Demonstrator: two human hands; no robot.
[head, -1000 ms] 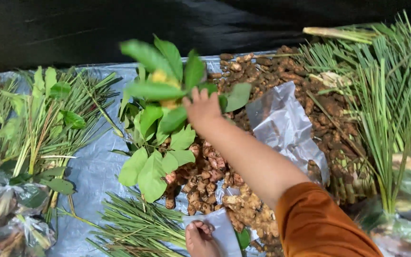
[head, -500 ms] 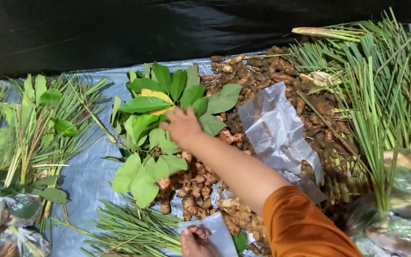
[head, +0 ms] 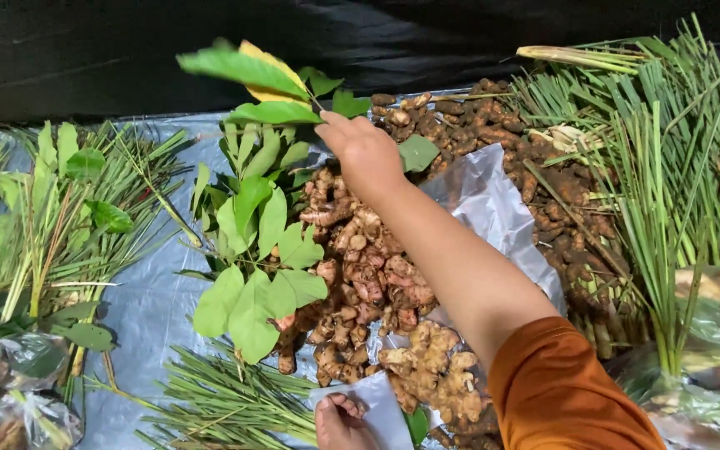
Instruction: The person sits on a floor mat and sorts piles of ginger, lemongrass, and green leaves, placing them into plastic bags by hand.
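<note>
The leafy sprig (head: 272, 87) is lifted off the spread, pinched at its stem, its broad green leaves and one yellow leaf fanning out to the upper left above the heap of knobbly ginger-like roots (head: 360, 275). A thin, clear plastic bag (head: 368, 400) lies flat at the near edge of that heap, pale and slightly crumpled, its corner pressed down beside the bundle of grassy stalks.
</note>
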